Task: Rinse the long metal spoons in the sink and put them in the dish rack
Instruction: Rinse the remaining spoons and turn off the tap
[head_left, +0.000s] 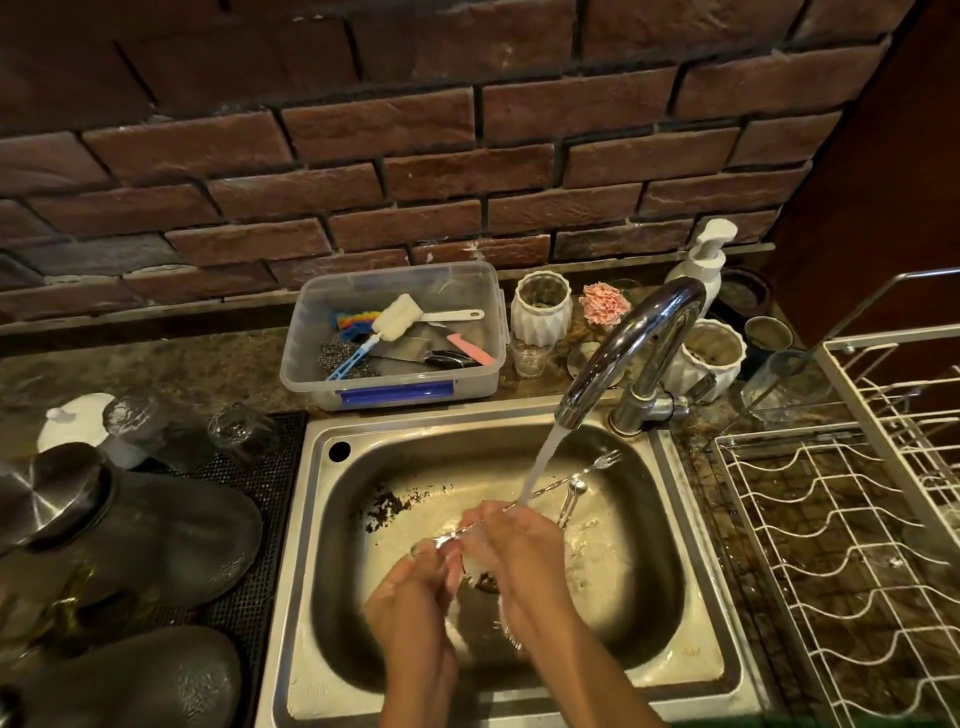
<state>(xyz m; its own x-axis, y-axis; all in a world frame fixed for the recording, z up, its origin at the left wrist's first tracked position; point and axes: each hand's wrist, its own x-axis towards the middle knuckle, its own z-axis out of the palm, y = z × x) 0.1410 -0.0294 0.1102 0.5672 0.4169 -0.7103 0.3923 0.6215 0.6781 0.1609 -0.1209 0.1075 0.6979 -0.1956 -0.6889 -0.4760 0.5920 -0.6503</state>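
Both my hands are over the steel sink (691, 525), under the running water from the curved tap (639, 338). My left hand (415, 587) grips the bowl end of a long metal spoon (451, 538). My right hand (519, 540) is closed around its shaft, and the water stream lands just beyond the fingers. The far part of the spoon's handle runs up and right toward a small fork (602, 462). Two short spoons (571, 496) lie on the sink floor to the right of my hands. The white wire dish rack (831, 525) stands to the right of the sink.
Dark crumbs (389, 506) dot the sink floor at the left. A clear plastic box (395, 338) with brushes and scourers sits behind the sink. White jars (540, 312), a soap pump (701, 260) and a glass (779, 384) crowd the back right. Upturned glasses and dark lids lie on the left mat (260, 467).
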